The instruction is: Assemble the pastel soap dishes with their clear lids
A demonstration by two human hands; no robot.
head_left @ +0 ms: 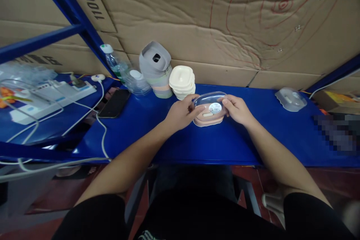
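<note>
A pink soap-box-like tray with a clear plastic lid rests on the blue shelf in front of me. My left hand grips the lid's left end with curled fingers. My right hand holds the right end, fingers closed on the rim. A round white sticker shows through the lid.
Behind stand a stack of cream trays, a tilted stack of grey lids, and two water bottles. A black phone lies to the left, beside power strips and white cables. Another clear lid lies at the right. Cardboard lines the back.
</note>
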